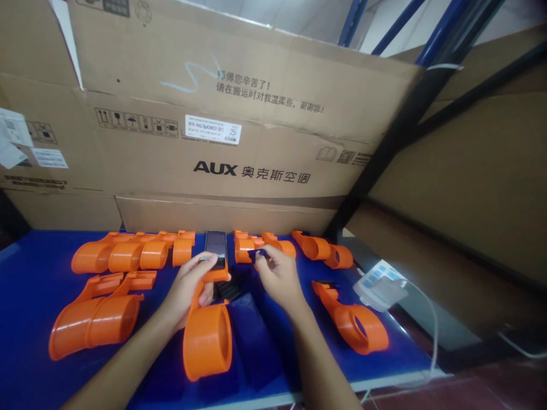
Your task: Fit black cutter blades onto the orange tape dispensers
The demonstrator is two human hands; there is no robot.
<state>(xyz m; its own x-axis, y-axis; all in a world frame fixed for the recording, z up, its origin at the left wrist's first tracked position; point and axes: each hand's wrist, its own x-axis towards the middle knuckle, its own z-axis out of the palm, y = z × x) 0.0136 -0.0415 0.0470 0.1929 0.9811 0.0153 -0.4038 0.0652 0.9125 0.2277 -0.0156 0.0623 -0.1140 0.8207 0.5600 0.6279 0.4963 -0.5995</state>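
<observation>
My left hand (186, 287) is closed round the arm of an orange plastic ring-shaped holder (207, 344), its open ring hanging toward me. The thumb lies on top, over a dark strip at the holder's flat end. Just beyond the thumb is a phone (216, 242) with a grey screen. My right hand (280, 279) pinches a small dark blue piece (256, 254) between thumb and fingers, to the right of the holder's flat end. Between the hands, some black strips (228, 289) lie on the blue tabletop (166, 376), partly hidden.
Several orange holders (123, 252) stand in rows at left, with others (320, 249) at the back right. One holder (363, 329) with a black piece lies at right. Near the right edge sits a white power strip (382, 285) with a cable. A large cardboard box (256, 136) walls the back.
</observation>
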